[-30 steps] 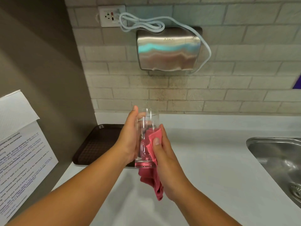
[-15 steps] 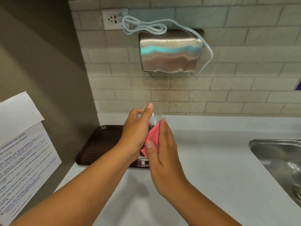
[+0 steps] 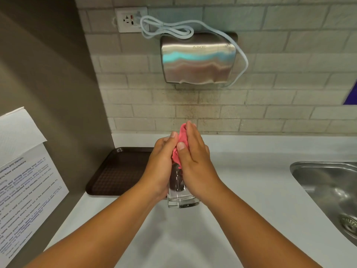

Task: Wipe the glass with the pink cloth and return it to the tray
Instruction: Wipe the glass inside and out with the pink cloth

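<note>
A clear drinking glass [image 3: 180, 198] is held upright above the white counter, its thick base showing below my hands. My left hand [image 3: 161, 165] wraps its left side. My right hand [image 3: 195, 163] presses the pink cloth [image 3: 181, 141] against the glass's upper part and rim, with the cloth bunched between my palms. Most of the glass's wall is hidden by my hands. The dark brown tray [image 3: 119, 171] lies on the counter just left of the glass, with nothing on its visible part.
A steel sink [image 3: 328, 188] is set into the counter [image 3: 241, 190] at the right. On the brick wall hang a steel hand dryer [image 3: 199, 59] and a socket [image 3: 131, 19]. A printed sheet [image 3: 25, 182] hangs on the left wall.
My right hand has slid the cloth up from the glass's lower side to its top. Both hands have closed in around the glass, and the cloth no longer hangs below it.
</note>
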`<state>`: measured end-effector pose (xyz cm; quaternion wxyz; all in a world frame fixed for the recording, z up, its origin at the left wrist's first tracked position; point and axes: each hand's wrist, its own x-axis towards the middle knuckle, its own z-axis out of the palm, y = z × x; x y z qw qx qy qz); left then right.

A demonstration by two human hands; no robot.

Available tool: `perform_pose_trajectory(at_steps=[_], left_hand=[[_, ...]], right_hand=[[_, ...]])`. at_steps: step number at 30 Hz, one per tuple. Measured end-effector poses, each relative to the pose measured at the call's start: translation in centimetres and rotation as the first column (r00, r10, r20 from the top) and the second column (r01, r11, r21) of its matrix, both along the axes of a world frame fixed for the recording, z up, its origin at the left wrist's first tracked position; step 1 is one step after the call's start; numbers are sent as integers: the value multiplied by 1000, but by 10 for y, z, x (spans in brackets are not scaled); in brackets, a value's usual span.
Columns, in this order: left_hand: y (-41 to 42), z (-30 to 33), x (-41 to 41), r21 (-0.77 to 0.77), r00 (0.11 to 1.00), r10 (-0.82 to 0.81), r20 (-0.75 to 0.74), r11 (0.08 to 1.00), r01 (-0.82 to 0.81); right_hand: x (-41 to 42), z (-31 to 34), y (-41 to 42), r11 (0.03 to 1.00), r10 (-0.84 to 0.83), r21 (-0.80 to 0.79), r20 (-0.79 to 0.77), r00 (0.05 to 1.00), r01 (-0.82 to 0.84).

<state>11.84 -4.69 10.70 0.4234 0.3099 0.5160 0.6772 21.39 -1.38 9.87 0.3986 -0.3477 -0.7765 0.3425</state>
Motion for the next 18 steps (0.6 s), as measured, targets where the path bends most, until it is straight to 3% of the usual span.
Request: perform_pose_trajectory(at_steps=[2,5,10,14,18], left_hand=[[-1,0,0,19,999,-13,34,1000,13],[-1,-3,1,29,1000,-20,12,999,20],[3,8,-6,37,986,-65,155,997,60],[8,14,-22,-8,984,-56,168,998,58],[10,5,-21,-20,970,-66,235,997,73]], right_hand=[[2,0,3,997,24,-68,-89,996,-30],[9,4,8,937,72,-306,-309,948,-170],[21,-4,0,873,86,-420,-365,927,-247],[23,-18,-23,932,182,-270,-233,955,-243],[18,-15,-32,992,122,28,51,991,-124]])
